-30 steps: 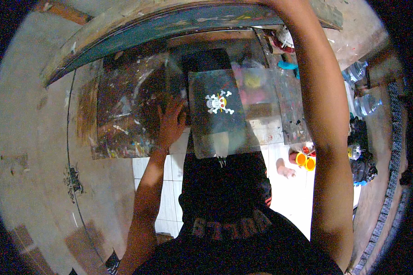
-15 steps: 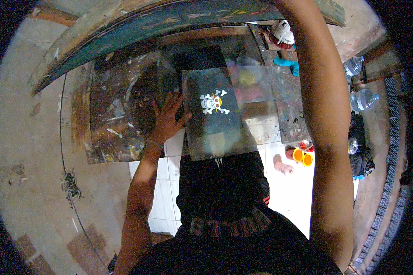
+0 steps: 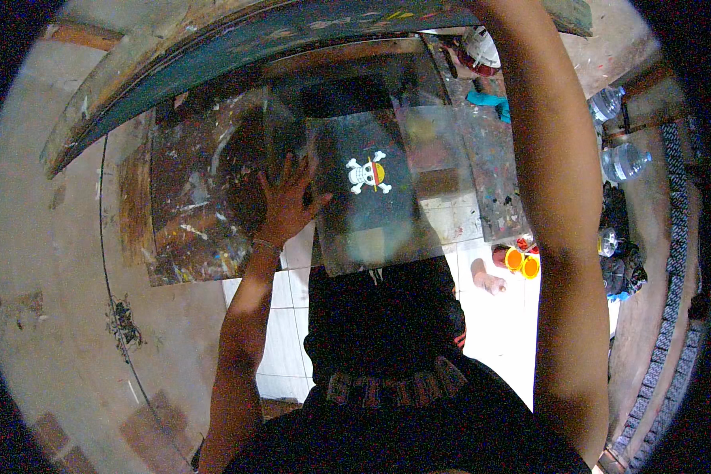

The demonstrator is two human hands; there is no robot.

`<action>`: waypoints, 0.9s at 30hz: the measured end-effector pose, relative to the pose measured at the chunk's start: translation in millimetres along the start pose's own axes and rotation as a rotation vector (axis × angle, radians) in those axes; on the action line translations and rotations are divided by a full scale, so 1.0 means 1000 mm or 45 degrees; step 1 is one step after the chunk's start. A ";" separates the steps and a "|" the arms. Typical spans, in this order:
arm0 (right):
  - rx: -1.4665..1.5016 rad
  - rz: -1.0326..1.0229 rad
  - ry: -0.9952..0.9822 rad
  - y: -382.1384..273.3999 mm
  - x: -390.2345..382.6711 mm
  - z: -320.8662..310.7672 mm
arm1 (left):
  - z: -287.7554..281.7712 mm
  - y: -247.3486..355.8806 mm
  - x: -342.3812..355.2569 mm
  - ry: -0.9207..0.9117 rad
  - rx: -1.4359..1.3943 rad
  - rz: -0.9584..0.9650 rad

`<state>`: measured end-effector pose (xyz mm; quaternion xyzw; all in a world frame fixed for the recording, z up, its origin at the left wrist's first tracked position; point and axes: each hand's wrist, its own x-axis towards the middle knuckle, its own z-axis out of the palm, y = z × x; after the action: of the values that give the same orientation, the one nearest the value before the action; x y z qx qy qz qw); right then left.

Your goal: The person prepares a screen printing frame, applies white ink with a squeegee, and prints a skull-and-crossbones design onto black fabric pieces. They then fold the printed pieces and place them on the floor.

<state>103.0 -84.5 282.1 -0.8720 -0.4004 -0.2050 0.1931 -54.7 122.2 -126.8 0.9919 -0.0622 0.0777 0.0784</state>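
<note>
My left hand (image 3: 288,197) rests open, fingers spread, on a paint-spattered clear sheet (image 3: 280,126) over the work surface (image 3: 197,221). Just right of it lies a dark rectangular piece (image 3: 347,99) under a translucent sheet (image 3: 363,229) with a skull-and-crossbones emblem (image 3: 369,172) in white, red and yellow. A long green-painted wooden bar (image 3: 237,43) spans the top of the view. My right arm (image 3: 553,189) reaches up past the right side to this bar, and my right hand is cut off at the top edge.
At the right are a white-and-red container (image 3: 479,51), a teal object (image 3: 488,103), plastic bottles (image 3: 626,162), yellow cups (image 3: 521,263) and dark bundled items (image 3: 624,268). A bare foot (image 3: 488,278) shows on the white tiled floor (image 3: 490,332); a cable (image 3: 103,229) runs along the left.
My left fingers have spread apart and the hand sits slightly further left. The wooden bar appears lower and further left. The skull emblem looks less doubled than before.
</note>
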 end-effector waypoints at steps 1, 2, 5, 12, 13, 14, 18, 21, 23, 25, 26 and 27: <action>-0.006 -0.011 0.027 0.000 -0.001 0.001 | -0.001 0.001 0.000 -0.008 0.016 0.001; -0.013 -0.022 0.054 0.000 0.000 0.002 | -0.002 0.002 0.001 -0.016 0.035 0.000; 0.013 -0.184 0.162 0.004 -0.007 0.003 | -0.005 0.007 0.004 -0.040 0.074 0.000; -0.045 -0.217 0.165 0.008 -0.001 0.006 | -0.011 0.011 0.009 -0.077 0.133 -0.012; -0.051 -0.219 0.124 0.008 0.001 0.006 | -0.012 0.011 0.009 -0.079 0.139 -0.013; -0.039 -0.189 0.093 0.006 0.000 0.004 | -0.012 0.011 0.010 -0.085 0.144 -0.015; -0.054 -0.059 0.057 0.004 0.000 0.001 | -0.013 0.012 0.011 -0.094 0.179 -0.011; -0.019 -0.113 0.087 0.006 -0.001 0.003 | -0.014 0.012 0.012 -0.122 0.171 -0.025; -0.024 -0.182 0.129 0.009 0.001 0.007 | -0.013 0.013 0.012 -0.138 0.179 -0.032; -0.093 -0.226 0.193 0.009 0.003 0.010 | -0.013 0.013 0.012 -0.153 0.181 -0.036; -0.074 -0.206 0.161 0.008 0.002 0.009 | -0.013 0.013 0.013 -0.159 0.182 -0.039; -0.054 -0.185 0.126 0.009 0.000 0.007 | -0.013 0.013 0.013 -0.168 0.183 -0.042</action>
<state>111.6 -87.0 274.8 -0.8332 -0.4483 -0.2698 0.1789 -45.5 110.0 -110.4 0.9989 -0.0450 0.0153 0.0039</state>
